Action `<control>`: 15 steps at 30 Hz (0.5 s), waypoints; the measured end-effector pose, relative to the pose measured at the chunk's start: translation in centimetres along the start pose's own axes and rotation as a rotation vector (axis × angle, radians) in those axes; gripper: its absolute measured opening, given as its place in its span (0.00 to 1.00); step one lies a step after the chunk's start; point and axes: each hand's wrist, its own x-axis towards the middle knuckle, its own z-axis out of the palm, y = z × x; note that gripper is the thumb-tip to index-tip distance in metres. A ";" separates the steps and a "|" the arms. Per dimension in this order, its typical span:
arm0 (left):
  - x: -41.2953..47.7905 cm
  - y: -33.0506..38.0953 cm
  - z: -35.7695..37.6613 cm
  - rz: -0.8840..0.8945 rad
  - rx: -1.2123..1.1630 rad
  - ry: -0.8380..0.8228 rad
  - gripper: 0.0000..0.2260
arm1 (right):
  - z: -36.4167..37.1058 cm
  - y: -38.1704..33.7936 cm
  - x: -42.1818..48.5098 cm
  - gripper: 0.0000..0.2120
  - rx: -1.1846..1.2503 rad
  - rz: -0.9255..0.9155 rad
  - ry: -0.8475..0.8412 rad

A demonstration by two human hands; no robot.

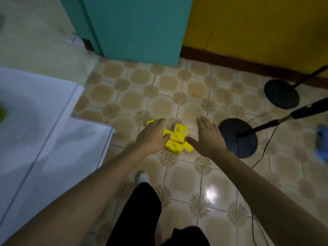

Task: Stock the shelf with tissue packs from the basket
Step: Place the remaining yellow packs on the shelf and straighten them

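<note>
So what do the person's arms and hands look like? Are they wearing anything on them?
The left arm and right arm are bare right up to the picture's edge, no sleeves showing. The left hand and right hand have no gloves, and I see no ring, watch or bracelet. Below are black trousers and a white shoe.

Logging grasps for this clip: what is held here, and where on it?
A cluster of yellow tissue packs, squeezed between both hands: the left hand grips its left side, the right hand presses flat against its right side.
</note>
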 end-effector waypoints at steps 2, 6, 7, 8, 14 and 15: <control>3.7 -1.5 3.7 -0.044 -0.067 -0.116 0.25 | 3.9 1.6 4.0 0.38 0.015 0.007 -0.078; 10.2 -4.6 13.3 -0.318 -0.465 -0.246 0.26 | 13.0 4.8 12.5 0.32 0.084 0.039 -0.159; 11.7 -5.6 16.1 -0.427 -0.584 -0.248 0.27 | 15.6 5.5 14.6 0.31 0.112 0.051 -0.184; 13.1 -6.4 18.7 -0.534 -0.682 -0.254 0.28 | 18.3 6.2 16.6 0.31 0.140 0.063 -0.210; 22.9 -13.5 34.3 -0.906 -1.005 -0.304 0.12 | 35.7 10.8 28.2 0.30 0.184 0.055 -0.269; 24.7 -14.9 36.9 -0.927 -1.038 -0.311 0.05 | 38.5 11.7 30.0 0.30 0.185 0.057 -0.262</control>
